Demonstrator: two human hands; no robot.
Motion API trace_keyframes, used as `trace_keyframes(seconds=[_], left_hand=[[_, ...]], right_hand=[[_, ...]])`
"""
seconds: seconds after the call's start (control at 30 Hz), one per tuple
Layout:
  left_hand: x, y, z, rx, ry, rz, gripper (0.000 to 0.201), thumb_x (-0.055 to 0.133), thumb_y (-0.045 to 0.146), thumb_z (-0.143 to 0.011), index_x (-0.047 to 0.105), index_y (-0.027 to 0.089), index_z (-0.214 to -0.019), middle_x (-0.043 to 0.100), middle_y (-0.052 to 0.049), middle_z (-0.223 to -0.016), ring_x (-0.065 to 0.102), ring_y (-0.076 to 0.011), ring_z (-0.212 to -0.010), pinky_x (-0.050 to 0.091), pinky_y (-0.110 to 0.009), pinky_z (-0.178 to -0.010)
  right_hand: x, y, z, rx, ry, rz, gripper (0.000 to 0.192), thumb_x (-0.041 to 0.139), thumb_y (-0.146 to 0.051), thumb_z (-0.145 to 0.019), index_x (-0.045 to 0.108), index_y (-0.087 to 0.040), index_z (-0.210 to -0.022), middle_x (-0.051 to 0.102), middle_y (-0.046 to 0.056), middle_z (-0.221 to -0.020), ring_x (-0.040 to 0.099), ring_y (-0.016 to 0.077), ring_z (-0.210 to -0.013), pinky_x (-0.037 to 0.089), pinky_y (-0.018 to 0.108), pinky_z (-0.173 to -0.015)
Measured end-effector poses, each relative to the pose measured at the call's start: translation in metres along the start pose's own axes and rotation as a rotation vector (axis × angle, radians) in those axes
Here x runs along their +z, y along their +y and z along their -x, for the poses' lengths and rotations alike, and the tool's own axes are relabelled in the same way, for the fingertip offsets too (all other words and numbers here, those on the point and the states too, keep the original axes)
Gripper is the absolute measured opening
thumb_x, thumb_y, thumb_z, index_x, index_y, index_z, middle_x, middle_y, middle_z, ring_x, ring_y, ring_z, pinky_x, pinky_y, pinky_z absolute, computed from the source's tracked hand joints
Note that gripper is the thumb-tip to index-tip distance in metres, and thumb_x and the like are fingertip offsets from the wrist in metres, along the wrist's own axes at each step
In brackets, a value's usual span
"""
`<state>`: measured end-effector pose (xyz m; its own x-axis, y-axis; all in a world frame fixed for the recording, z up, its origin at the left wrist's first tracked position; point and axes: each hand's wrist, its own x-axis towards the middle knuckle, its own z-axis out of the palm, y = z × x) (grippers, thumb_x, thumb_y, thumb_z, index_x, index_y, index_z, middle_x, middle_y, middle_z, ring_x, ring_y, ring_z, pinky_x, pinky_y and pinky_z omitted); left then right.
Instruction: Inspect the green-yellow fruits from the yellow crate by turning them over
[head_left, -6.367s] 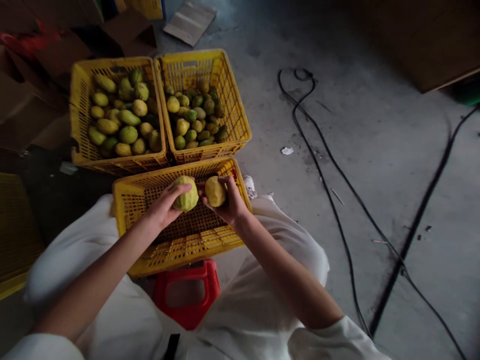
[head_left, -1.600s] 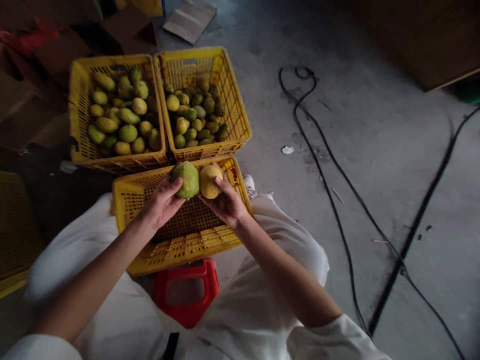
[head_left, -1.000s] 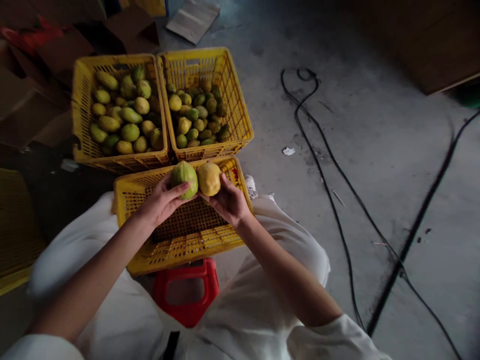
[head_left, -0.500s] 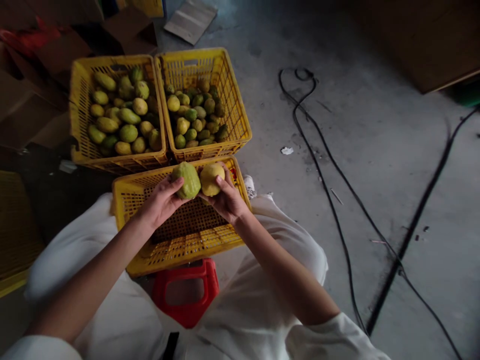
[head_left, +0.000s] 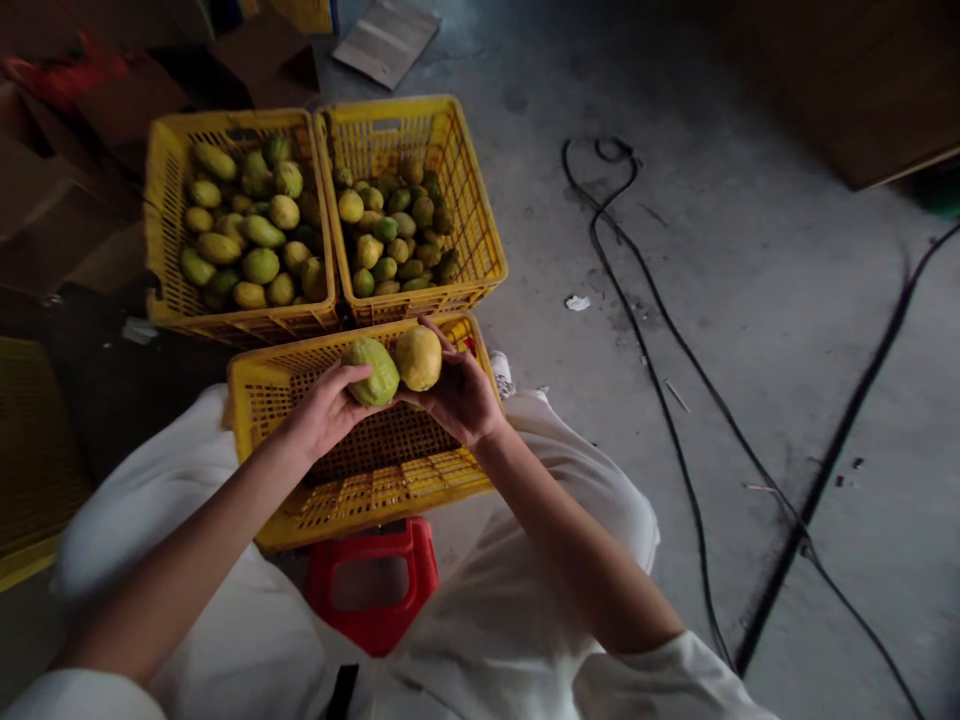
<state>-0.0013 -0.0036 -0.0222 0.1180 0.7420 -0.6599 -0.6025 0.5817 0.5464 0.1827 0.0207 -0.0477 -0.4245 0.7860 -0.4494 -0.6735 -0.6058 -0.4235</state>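
Observation:
My left hand (head_left: 328,404) grips a lumpy, ridged green fruit (head_left: 372,373), its thumb lying on the near side. Right beside it, a smoother, rounder yellow fruit (head_left: 418,359) rests in my right hand (head_left: 466,394). The right fingers pass under and behind the yellow fruit, partly hidden. Both fruits are held over a yellow plastic crate (head_left: 375,508) between my knees. Most of that crate's slatted bottom shows; the part under my hands is covered.
Two yellow crates stand beyond, the left one (head_left: 241,326) and the right one (head_left: 480,225), both holding many green and yellow fruits. A red plastic stool (head_left: 373,635) is beneath me. Cardboard boxes (head_left: 112,110) are at left. Black cables (head_left: 679,470) cross the floor at right.
My right hand has turned, and its thumb has come off the front of the yellow fruit, so more of the fruit shows. The left hand keeps its hold on the green fruit.

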Motion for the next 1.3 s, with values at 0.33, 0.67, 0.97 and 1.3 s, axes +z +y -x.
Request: trace_keyframes(seconds=[0.33,0.67,0.97,1.3], left_hand=[[-0.005,-0.007,-0.003,-0.012,-0.017,-0.232,0.057,0.102,0.014,-0.054,0.070,0.021,-0.101,0.079,-0.001,-0.100,0.076,-0.0211,-0.095,0.061,-0.026,-0.074],[-0.003,-0.008,-0.010,-0.035,0.007,-0.285,0.055,0.103,0.025,-0.060,0.070,0.021,-0.103,0.080,-0.004,-0.103,0.075,-0.0216,-0.095,0.063,-0.031,-0.076],[0.003,-0.004,-0.009,-0.060,0.051,-0.252,0.037,0.085,0.018,-0.065,0.066,0.020,-0.097,0.077,-0.005,-0.097,0.074,-0.0247,-0.097,0.062,-0.030,-0.068],[0.009,-0.001,-0.003,-0.029,0.005,-0.271,0.046,0.095,0.018,-0.057,0.072,0.018,-0.097,0.079,-0.007,-0.101,0.075,-0.0246,-0.095,0.062,-0.029,-0.071]], right_hand=[[-0.007,0.016,0.000,-0.009,0.052,0.079,0.056,0.088,-0.040,-0.080,0.062,-0.036,-0.129,0.072,0.001,-0.127,0.070,0.0275,-0.123,0.070,0.048,-0.091],[-0.001,0.010,0.002,0.012,0.079,-0.017,0.049,0.071,-0.035,-0.088,0.059,-0.037,-0.136,0.071,0.002,-0.125,0.068,0.0285,-0.117,0.069,0.053,-0.087],[-0.011,0.012,-0.008,0.147,0.086,-0.087,0.029,0.048,-0.039,-0.097,0.064,-0.024,-0.116,0.077,0.009,-0.110,0.071,0.0319,-0.114,0.065,0.058,-0.094],[-0.024,0.011,-0.009,0.128,-0.022,-0.021,0.034,0.064,-0.052,-0.087,0.067,-0.023,-0.103,0.079,0.010,-0.102,0.072,0.0359,-0.117,0.065,0.058,-0.096]])
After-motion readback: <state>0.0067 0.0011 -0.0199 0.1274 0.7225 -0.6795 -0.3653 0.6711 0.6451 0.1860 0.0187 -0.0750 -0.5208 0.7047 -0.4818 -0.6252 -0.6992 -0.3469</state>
